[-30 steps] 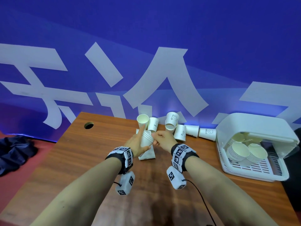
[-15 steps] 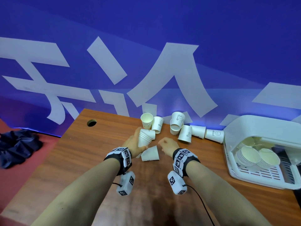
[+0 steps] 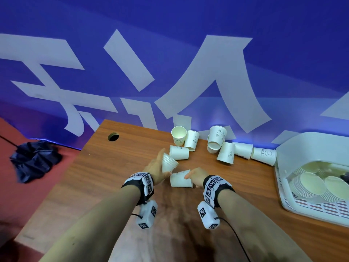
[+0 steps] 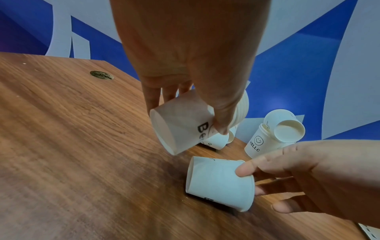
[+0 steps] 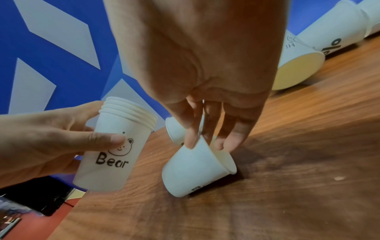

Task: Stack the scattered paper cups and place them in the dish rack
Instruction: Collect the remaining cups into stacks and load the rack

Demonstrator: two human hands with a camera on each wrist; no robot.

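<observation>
My left hand (image 3: 159,168) grips a nested stack of white paper cups (image 3: 168,164), tilted above the wooden table, with "Bear" printed on the outer cup (image 5: 115,146). Just to its right a single paper cup (image 3: 180,180) lies on its side on the table, mouth to the right. My right hand (image 3: 193,176) pinches that cup's rim (image 5: 221,155), thumb outside (image 4: 243,170) and fingers at the mouth. The stack (image 4: 185,125) hangs just above and left of the lying cup (image 4: 218,181). The white dish rack (image 3: 283,188) sits at the table's right edge.
Several loose cups (image 3: 225,153) lie and stand along the table's back edge against the blue banner; one (image 3: 179,152) lies right behind the stack. The rack holds rows of nested cups (image 3: 306,183). A cable hole (image 3: 113,136) is at the back left. A dark cloth (image 3: 35,159) lies on the floor.
My right hand has left the stack and come down toward me onto the lying cup, taking its rim. The left hand keeps the stack, shifted slightly left.
</observation>
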